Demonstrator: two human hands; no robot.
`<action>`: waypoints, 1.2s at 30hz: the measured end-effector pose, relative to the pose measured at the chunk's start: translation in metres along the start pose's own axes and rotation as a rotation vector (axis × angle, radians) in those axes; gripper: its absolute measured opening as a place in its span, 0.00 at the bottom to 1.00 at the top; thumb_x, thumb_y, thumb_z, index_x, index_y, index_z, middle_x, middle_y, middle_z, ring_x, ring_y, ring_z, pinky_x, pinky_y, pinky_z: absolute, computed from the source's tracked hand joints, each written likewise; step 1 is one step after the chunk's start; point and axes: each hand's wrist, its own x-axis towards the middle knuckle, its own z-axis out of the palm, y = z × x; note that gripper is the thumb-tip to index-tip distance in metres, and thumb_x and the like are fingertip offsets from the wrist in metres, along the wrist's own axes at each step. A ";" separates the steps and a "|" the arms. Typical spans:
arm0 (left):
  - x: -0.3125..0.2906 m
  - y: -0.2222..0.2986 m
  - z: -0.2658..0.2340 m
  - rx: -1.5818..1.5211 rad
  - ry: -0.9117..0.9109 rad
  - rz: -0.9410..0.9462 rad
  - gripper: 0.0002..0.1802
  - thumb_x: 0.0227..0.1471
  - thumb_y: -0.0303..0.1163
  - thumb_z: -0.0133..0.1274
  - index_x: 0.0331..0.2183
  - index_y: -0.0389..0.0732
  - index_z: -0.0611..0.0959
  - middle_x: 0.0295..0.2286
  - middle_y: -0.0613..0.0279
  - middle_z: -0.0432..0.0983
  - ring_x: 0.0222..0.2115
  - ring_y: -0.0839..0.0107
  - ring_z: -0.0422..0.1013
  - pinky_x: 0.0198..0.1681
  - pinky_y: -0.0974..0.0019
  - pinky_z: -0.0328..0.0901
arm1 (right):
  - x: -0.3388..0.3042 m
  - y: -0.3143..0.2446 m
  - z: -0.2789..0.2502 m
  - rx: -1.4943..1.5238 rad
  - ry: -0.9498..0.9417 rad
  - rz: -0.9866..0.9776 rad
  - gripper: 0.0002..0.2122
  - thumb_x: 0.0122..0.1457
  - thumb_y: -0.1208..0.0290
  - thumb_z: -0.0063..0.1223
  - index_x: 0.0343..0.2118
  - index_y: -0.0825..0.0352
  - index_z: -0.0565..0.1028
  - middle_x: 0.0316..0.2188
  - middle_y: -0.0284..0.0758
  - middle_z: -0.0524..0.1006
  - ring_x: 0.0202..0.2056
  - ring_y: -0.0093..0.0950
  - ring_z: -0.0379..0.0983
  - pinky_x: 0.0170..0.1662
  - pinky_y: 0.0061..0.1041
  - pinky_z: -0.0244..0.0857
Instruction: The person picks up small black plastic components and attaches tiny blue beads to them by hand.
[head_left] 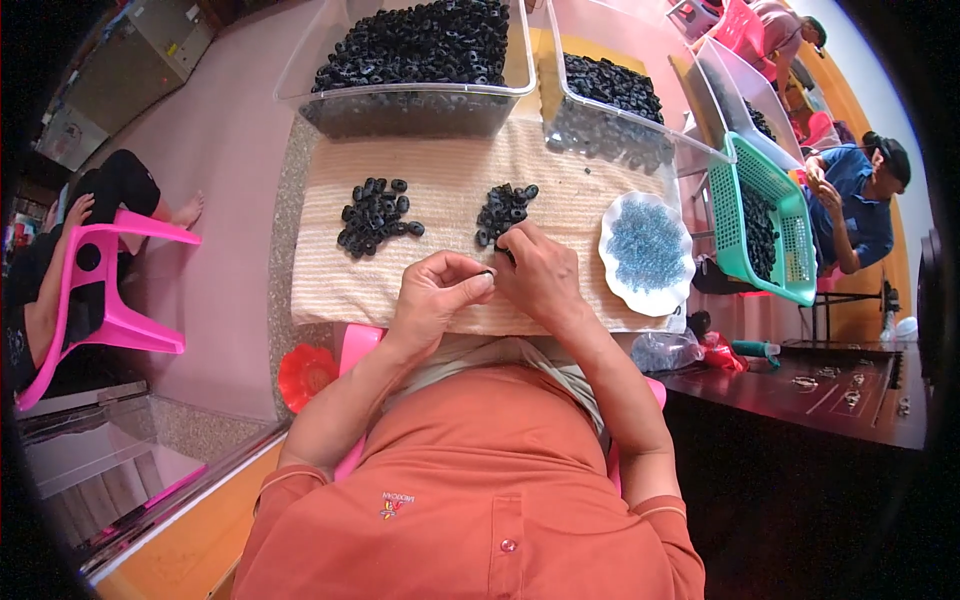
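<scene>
Close to the table's near edge, my left hand pinches a small black part between thumb and forefinger; only its dark edge shows. Beside it my right hand has its fingers bent together at the near side of a small heap of black ring-like parts. What those fingers grip is mostly hidden. A second heap of the same black parts lies to the left on the striped cloth. Right of my hands stands a white scalloped dish filled with small clear bluish pieces.
Two clear plastic bins of black parts stand along the far side. At the right is a green basket with more, near a person in blue. A pink stool and another person's legs are at left.
</scene>
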 end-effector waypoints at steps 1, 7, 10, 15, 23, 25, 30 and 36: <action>0.000 0.000 0.000 0.025 -0.001 0.013 0.07 0.57 0.21 0.63 0.38 0.37 0.82 0.32 0.61 0.83 0.32 0.74 0.81 0.41 0.70 0.78 | -0.001 0.000 -0.001 0.000 0.000 0.000 0.05 0.55 0.69 0.58 0.32 0.63 0.76 0.33 0.37 0.77 0.29 0.42 0.79 0.30 0.43 0.73; 0.000 -0.001 0.003 0.077 0.014 0.050 0.07 0.56 0.22 0.65 0.38 0.36 0.83 0.31 0.62 0.83 0.31 0.75 0.80 0.40 0.70 0.77 | -0.003 0.009 -0.002 0.089 0.103 -0.062 0.06 0.52 0.74 0.62 0.32 0.63 0.76 0.33 0.36 0.78 0.29 0.41 0.80 0.30 0.41 0.74; -0.001 0.000 0.004 0.115 0.026 0.060 0.07 0.56 0.23 0.65 0.37 0.36 0.84 0.30 0.63 0.83 0.31 0.76 0.79 0.39 0.70 0.76 | -0.003 0.010 -0.007 0.150 0.134 -0.103 0.09 0.49 0.79 0.65 0.33 0.65 0.77 0.35 0.35 0.80 0.27 0.37 0.79 0.28 0.35 0.72; 0.001 0.003 0.006 0.178 0.019 0.099 0.07 0.56 0.23 0.65 0.38 0.36 0.85 0.30 0.64 0.83 0.31 0.78 0.77 0.38 0.72 0.74 | -0.008 0.011 -0.020 0.288 0.132 -0.039 0.11 0.56 0.82 0.63 0.43 0.68 0.79 0.36 0.41 0.81 0.31 0.37 0.80 0.33 0.32 0.72; 0.008 0.005 0.017 0.191 -0.077 0.100 0.07 0.57 0.23 0.64 0.39 0.36 0.85 0.31 0.62 0.84 0.32 0.76 0.79 0.40 0.70 0.75 | -0.021 0.023 -0.030 0.381 0.174 -0.008 0.09 0.61 0.83 0.59 0.44 0.69 0.79 0.37 0.39 0.81 0.35 0.31 0.81 0.37 0.26 0.74; 0.009 0.007 0.022 0.165 -0.075 0.071 0.08 0.57 0.23 0.64 0.40 0.35 0.85 0.32 0.63 0.84 0.33 0.78 0.78 0.40 0.72 0.74 | -0.024 0.025 -0.033 0.456 0.153 0.024 0.08 0.62 0.83 0.59 0.43 0.70 0.79 0.36 0.38 0.81 0.35 0.28 0.81 0.37 0.24 0.74; 0.021 0.006 0.032 0.216 -0.082 0.066 0.08 0.57 0.23 0.64 0.40 0.34 0.85 0.33 0.63 0.84 0.34 0.78 0.78 0.40 0.72 0.74 | -0.036 0.030 -0.035 0.593 0.097 0.177 0.05 0.63 0.83 0.58 0.41 0.72 0.77 0.36 0.34 0.79 0.34 0.21 0.79 0.37 0.20 0.73; 0.034 -0.006 0.041 0.179 -0.122 0.097 0.09 0.56 0.23 0.65 0.40 0.34 0.84 0.33 0.62 0.84 0.34 0.76 0.79 0.41 0.72 0.75 | -0.040 0.024 -0.041 0.850 0.073 0.290 0.04 0.63 0.82 0.61 0.39 0.70 0.77 0.34 0.29 0.77 0.34 0.15 0.74 0.37 0.15 0.68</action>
